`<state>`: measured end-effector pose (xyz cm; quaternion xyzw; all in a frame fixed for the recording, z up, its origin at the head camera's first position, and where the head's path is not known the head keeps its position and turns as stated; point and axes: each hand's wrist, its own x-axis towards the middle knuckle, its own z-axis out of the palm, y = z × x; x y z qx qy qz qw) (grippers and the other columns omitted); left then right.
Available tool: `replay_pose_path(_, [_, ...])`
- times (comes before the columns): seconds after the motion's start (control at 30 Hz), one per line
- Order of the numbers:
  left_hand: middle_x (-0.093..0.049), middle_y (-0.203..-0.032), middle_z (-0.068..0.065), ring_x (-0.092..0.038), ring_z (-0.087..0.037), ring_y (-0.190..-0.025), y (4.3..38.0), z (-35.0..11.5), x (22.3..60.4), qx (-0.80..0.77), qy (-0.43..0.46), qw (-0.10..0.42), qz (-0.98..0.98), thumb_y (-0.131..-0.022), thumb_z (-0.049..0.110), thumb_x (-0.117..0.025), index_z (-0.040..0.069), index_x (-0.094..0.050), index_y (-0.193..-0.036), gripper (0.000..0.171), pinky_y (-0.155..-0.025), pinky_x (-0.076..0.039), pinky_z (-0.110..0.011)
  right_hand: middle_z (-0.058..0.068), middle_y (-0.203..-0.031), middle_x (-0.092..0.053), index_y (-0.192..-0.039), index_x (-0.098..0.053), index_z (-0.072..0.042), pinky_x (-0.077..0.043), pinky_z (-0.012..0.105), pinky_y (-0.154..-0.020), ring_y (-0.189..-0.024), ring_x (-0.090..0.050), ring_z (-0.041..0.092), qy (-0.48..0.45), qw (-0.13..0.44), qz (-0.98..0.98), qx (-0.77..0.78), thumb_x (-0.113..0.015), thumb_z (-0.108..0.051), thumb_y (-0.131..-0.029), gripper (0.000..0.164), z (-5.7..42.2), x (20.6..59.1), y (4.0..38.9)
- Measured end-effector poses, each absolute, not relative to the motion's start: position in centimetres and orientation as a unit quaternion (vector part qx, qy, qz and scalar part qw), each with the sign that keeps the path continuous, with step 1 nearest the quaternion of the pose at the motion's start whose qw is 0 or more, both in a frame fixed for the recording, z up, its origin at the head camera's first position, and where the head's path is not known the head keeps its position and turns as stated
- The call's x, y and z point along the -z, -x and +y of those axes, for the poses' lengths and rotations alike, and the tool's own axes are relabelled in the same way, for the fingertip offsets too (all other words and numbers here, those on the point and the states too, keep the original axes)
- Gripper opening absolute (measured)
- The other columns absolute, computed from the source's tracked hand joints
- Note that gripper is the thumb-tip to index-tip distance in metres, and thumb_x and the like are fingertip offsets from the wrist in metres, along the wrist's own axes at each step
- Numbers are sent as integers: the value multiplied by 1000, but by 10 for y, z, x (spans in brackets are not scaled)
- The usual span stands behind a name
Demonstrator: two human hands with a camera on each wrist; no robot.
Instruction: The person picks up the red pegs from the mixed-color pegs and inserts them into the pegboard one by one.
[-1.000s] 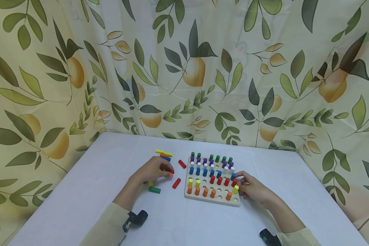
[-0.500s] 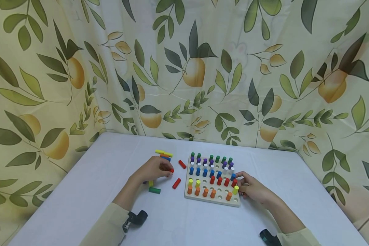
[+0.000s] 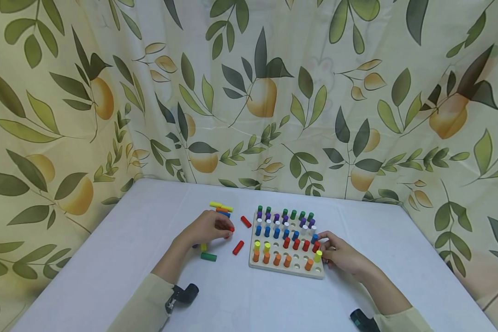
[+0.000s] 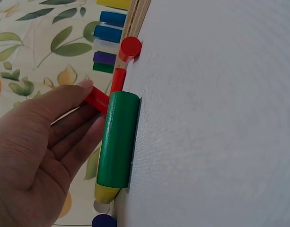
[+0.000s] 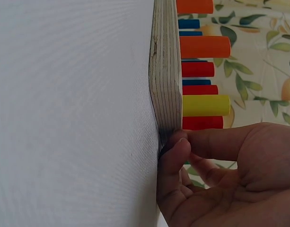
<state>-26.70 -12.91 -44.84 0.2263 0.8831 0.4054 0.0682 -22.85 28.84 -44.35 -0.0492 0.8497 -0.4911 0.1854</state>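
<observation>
My left hand (image 3: 209, 227) pinches a red peg (image 4: 98, 99) between thumb and fingertips, low over the table. Loose red pegs (image 3: 238, 247) lie between that hand and the wooden pegboard (image 3: 286, 273). Close by in the left wrist view are a green peg (image 4: 120, 139) and, partly behind it, a yellow one (image 4: 106, 193). Rows of upright green, purple, white, blue, red, yellow and orange pegs fill much of the board, with some bare holes among them. At the board's right edge, my right hand (image 3: 344, 252) grips the corner with thumb and curled fingers, beside a yellow peg (image 5: 205, 105).
Yellow, orange and blue pegs (image 3: 222, 208) lie in a small group beyond my left hand. A white cloth (image 3: 128, 258) covers the table, and a leaf-and-fruit patterned curtain (image 3: 249, 92) rises behind it. Each wrist carries a black camera (image 3: 186, 294).
The red peg has tilted slightly in my left fingertips, showing more of its length below them. My right hand and the pegboard have stayed in place.
</observation>
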Motion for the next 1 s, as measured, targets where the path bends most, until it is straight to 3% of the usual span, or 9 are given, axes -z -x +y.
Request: replay_pose_path(1.0, [-71, -94, 9, -65, -14, -89, 266, -128, 446, -407, -219, 57, 885, -94, 13, -79, 17, -79, -105, 11, -84, -56, -32, 15, -105, -49, -138, -44, 0, -50, 31, -69, -85, -54, 27, 42, 184, 850, 492, -54, 4, -100, 40, 288, 444, 229])
